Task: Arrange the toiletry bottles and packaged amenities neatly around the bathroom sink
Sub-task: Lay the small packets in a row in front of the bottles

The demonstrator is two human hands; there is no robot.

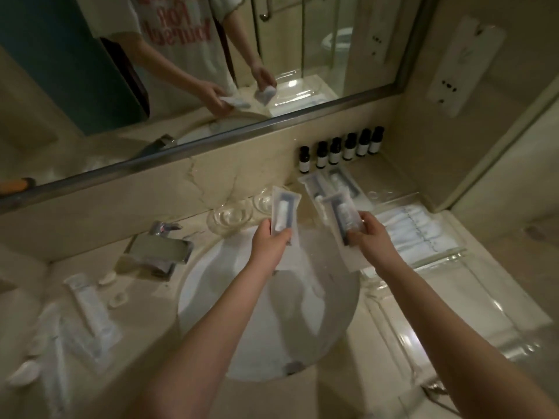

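Observation:
My left hand (270, 241) grips a clear amenity packet (284, 211) with a white tube inside, held above the far rim of the white sink (341, 303). My right hand (371, 234) holds a second, longer packet (343, 220) over the sink's right side. Two more packets (332, 182) lie on the counter just beyond it. Several small dark bottles with white labels (341, 151) stand in a row against the back wall at the right. More packets (87, 309) lie on the counter left of the sink.
Two glass tumblers (234, 216) stand behind the sink. A chrome faucet (163, 249) sits at the sink's left. A glass tray with rolled white towels (417, 231) is on the right counter. Small white caps (116, 297) lie at the left. A mirror spans the wall.

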